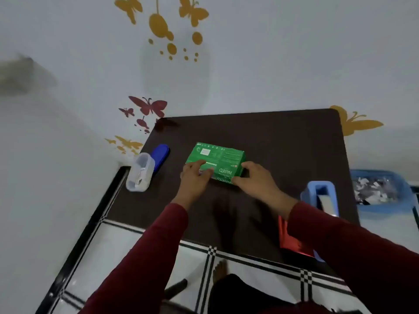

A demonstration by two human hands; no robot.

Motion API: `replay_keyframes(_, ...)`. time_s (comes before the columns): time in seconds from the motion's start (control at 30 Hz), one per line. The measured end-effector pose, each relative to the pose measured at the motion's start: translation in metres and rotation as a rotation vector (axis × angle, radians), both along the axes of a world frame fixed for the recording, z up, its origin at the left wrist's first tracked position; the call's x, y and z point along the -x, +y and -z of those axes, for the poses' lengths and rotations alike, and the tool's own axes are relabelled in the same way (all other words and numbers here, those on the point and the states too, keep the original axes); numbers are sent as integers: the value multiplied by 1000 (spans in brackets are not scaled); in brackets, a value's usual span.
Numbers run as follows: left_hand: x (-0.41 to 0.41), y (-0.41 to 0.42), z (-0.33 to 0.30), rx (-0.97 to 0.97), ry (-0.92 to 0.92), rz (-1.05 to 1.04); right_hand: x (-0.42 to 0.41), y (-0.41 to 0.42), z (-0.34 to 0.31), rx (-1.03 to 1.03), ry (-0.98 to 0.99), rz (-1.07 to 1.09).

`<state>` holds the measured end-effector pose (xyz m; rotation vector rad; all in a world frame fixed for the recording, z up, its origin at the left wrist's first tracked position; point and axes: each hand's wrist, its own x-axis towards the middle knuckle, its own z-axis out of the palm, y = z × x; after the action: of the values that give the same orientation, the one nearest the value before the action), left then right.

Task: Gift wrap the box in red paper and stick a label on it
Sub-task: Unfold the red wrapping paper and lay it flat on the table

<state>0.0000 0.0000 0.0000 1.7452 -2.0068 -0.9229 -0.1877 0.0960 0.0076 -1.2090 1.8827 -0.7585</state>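
Gripping rectangular green cardboard box (217, 160)

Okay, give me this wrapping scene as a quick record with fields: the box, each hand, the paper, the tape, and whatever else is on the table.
box: green box, unwrapped, lying flat mid-table
left hand: fingers on the box's near left end
right hand: gripping the box's near right corner
red paper: near right table edge, partly under the right sleeve
tape dispenser: blue, right side of the table
clear container: left edge
blue object: beside the container, type unclear
table: dark brown
label: none visible on the box
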Motion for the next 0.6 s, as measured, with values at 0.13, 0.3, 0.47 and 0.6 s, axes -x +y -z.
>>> replay_keyframes(0.13,-28,-62,27,-59,-123,95,-39,-53,39,-39,-41,201)
replay_keyframes(0.3,-63,-125,66,-140,-78,213,-83,-93,74,-34,-24,500)
replay_keyframes(0.47,-79,-157,101,-68,180,255,-101,-117,103,160,41,745)
replay_keyframes(0.6,-89,-171,123,56,361,141,-108,-137,125,264,-35,849)
